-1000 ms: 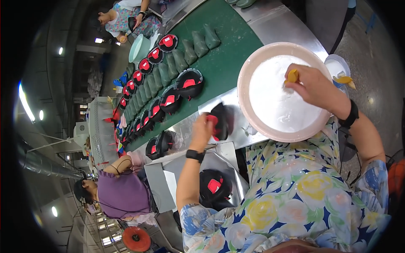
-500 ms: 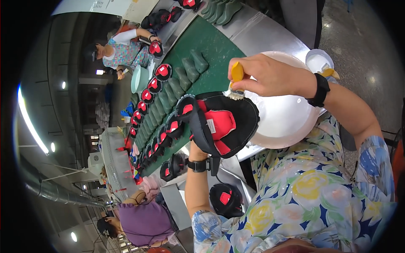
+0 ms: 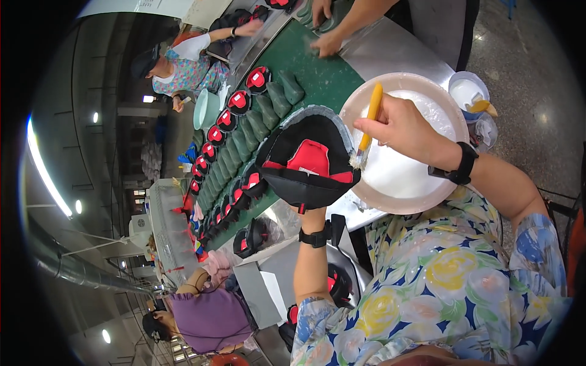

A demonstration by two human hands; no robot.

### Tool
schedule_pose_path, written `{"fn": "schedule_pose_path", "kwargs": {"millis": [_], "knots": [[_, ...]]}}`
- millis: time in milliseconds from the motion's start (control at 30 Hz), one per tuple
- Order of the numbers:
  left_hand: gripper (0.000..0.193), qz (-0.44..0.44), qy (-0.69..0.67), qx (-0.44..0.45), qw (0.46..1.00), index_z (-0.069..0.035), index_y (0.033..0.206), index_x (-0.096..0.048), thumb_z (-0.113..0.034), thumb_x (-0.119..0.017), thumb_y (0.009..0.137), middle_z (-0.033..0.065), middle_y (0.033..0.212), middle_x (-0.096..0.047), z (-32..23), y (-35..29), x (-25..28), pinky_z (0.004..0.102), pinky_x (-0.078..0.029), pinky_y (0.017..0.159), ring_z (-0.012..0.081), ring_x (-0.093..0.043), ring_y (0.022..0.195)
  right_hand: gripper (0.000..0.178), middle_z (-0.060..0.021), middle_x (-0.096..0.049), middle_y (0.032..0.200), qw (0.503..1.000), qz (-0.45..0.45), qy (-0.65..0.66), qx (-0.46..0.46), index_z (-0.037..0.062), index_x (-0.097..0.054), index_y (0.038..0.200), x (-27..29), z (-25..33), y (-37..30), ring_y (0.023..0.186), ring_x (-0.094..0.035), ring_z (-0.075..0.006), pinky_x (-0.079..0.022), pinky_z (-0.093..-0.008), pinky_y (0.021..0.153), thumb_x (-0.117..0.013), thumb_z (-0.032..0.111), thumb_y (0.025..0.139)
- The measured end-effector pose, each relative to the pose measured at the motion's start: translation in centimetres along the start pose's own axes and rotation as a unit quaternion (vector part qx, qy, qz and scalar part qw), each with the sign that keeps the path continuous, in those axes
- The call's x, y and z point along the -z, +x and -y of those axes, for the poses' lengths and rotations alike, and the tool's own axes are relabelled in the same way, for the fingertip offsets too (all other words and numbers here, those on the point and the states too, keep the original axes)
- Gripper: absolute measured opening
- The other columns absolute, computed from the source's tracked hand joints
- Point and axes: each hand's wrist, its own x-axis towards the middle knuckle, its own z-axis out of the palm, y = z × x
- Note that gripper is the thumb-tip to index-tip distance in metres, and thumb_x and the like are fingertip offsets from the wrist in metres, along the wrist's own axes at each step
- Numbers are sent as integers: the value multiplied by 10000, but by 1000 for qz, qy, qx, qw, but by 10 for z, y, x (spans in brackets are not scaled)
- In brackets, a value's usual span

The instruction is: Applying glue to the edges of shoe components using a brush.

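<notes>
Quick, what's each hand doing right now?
Left hand: mostly hidden, holding up the black-and-red shoe upper; open or closed can't be told.
Right hand: closed, holding the yellow-handled brush.

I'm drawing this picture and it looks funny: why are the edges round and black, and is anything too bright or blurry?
In the head view, the fisheye lens probably makes the round black border; in the head view, the long lamp glares white; in the head view, a co-worker's hand looks smeary, while the yellow brush looks fairly clear.
</notes>
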Motion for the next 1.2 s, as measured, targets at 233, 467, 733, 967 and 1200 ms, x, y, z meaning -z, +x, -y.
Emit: {"fn": "schedule_pose_path", "kwargs": {"millis": [233,467,733,967,1200], "knots": [[606,-147,94,14,984,-41,1492,-366,-145,-620,952,154,1486,-454,-2,10,4,422,-382,1130,302,-493,1328,327,-124,-693,769,992,61,100,-43,-52,-618,960,-7,6,-14,610,-649,-148,-511,-263,563,-706,258,904],[467,18,-708,428,562,-46,1409,-473,-241,-577,998,126,1359,-580,-43,55,53,409,-483,1055,265,-571,1245,254,-86,-692,795,976,33,-41,210,28,-623,1007,17,-11,-17,699,-670,-205,-511,-284,648,-765,178,858],[415,298,-621,250,680,-67,1439,-435,-173,-482,1041,129,1405,-541,-115,34,28,392,-437,1114,234,-537,1277,263,-88,-702,1094,859,114,-28,498,73,-617,1059,-3,-4,-17,951,-684,-260,-564,-349,811,-741,111,831],[461,235,-611,360,665,-99,1394,-468,-404,-438,1050,139,1369,-562,-167,39,44,439,-460,1093,267,-567,1256,210,-83,-682,1088,823,174,-128,525,61,-627,1021,-17,-1,-7,1000,-666,-256,-563,-355,833,-626,117,819],[487,97,-820,562,56,-69,1355,-507,-425,-475,1023,166,1314,-609,-137,26,34,454,-566,960,324,-632,1168,190,-102,-659,937,865,218,-169,419,57,-610,974,-3,-11,-4,879,-657,-286,-545,-369,759,-666,129,808]]}}
